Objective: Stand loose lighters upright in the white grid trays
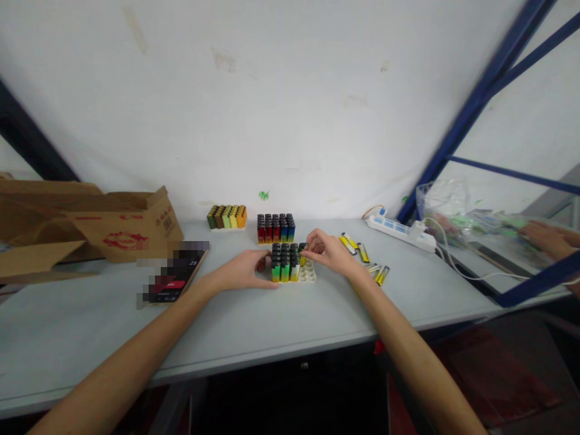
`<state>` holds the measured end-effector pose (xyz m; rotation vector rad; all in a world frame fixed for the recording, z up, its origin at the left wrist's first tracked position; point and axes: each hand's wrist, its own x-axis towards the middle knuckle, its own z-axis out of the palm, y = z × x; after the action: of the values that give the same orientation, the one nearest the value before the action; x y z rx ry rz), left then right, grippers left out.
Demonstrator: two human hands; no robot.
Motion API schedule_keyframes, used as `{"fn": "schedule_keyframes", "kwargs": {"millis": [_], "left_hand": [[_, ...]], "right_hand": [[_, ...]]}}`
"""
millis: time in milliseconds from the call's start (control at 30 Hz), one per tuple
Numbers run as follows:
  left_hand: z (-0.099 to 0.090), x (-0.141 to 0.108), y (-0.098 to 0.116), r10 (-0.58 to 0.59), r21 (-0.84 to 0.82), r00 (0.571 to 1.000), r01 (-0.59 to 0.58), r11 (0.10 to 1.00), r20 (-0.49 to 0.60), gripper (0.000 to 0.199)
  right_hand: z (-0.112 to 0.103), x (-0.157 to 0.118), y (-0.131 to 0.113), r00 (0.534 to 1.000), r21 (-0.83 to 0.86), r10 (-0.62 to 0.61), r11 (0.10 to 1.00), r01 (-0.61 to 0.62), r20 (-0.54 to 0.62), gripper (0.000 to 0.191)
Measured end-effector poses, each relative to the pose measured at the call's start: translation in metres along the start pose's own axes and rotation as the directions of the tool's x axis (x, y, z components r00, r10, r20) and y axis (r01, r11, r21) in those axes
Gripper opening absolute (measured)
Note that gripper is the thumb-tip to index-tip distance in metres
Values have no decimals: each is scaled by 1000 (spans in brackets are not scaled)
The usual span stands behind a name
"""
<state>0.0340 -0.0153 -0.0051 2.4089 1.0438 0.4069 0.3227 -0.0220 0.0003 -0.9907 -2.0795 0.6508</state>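
Yellow plastic lighter, pinched by right hand, should enter upright while left hand steadies white slotted tray.

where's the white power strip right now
In the head view the white power strip lies on the table at the back right, beyond the loose yellow lighters and beside the blue frame.

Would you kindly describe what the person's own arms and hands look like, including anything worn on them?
Both forearms are bare as far as the picture shows: no sleeves. The left hand and right hand wear no gloves; no watch, ring or bracelet is visible on either wrist or on the fingers.
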Motion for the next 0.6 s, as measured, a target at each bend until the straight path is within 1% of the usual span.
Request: {"fn": "schedule_keyframes", "kwargs": {"millis": [133,333,433,600], "left_hand": [[0,0,-1,-11,-2,1000,11,1000,-1,63],[0,0,1,-20,6,1000,20,1000,4,61],[0,0,2,-22,13,1000,22,1000,0,61],[0,1,2,-19,13,1000,19,1000,4,62]], "right_hand": [[-1,-1,2,1000,-27,-14,1000,14,0,27],[0,-1,-2,1000,-23,3,1000,-3,3,26],[-2,-1,-2,999,-8,31,1000,-30,40,27],[-12,-2,3,988,41,79,996,-85,131,31]]}}
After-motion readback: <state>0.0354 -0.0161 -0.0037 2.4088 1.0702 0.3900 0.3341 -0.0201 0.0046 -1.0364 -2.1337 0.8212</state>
